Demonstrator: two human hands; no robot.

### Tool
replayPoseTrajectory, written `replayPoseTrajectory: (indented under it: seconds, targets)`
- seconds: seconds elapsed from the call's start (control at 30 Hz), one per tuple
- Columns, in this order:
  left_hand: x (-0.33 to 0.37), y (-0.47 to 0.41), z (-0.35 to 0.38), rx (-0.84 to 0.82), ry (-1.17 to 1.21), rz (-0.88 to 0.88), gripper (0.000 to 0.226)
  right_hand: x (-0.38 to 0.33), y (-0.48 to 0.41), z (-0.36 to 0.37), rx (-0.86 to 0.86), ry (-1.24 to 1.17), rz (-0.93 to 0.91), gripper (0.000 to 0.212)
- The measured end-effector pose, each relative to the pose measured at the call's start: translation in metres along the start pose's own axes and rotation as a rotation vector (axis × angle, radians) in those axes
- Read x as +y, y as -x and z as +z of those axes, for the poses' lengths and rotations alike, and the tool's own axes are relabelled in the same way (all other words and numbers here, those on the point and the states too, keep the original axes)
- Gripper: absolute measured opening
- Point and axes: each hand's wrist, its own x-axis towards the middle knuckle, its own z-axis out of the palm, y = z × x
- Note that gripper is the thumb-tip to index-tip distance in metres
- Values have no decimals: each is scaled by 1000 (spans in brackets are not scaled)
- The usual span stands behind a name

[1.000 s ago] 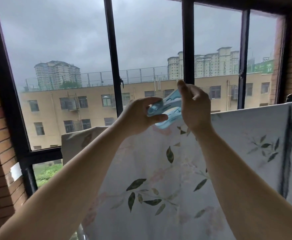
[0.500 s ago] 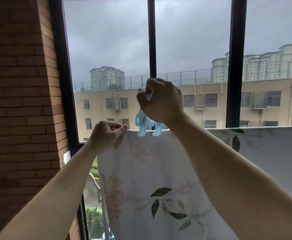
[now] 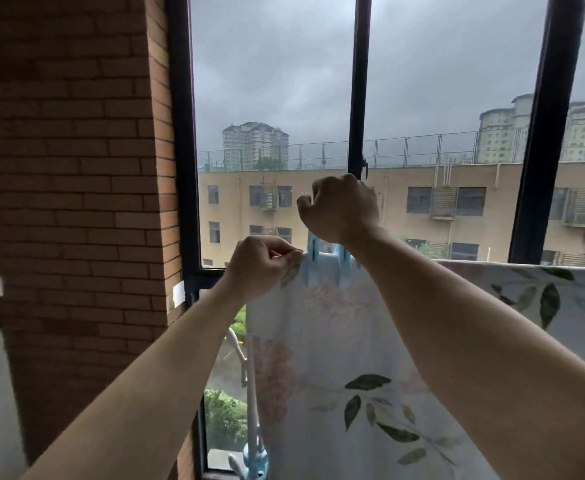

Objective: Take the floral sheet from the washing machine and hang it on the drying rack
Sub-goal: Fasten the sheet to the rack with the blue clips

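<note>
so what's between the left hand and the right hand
A blue clothes peg straddling the floral sheet, gripped by the right hand, beside the left hand; head view.

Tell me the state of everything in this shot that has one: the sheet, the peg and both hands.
floral sheet, hung up, top edge level, hanging down in front of the window.
blue peg, astride the sheet's top edge, legs down; whether it is clamped, cannot tell.
left hand, pinches the sheet's top edge beside the peg.
right hand, curled round the peg's top.
</note>
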Motion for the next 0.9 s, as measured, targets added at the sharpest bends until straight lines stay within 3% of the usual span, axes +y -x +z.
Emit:
replayPoseTrajectory:
  seconds: [0.3,0.6,0.9]
  targets:
    - [-5,-1,4,28,27,1,15,13,0,-2,-45,-29,85,33]
    - [-4,-2,9,29,42,-3,16,16,4,-4,-56,19,56,31]
    - [-5,1,7,25,78,-12,16,11,6,0,-99,99,-9,69]
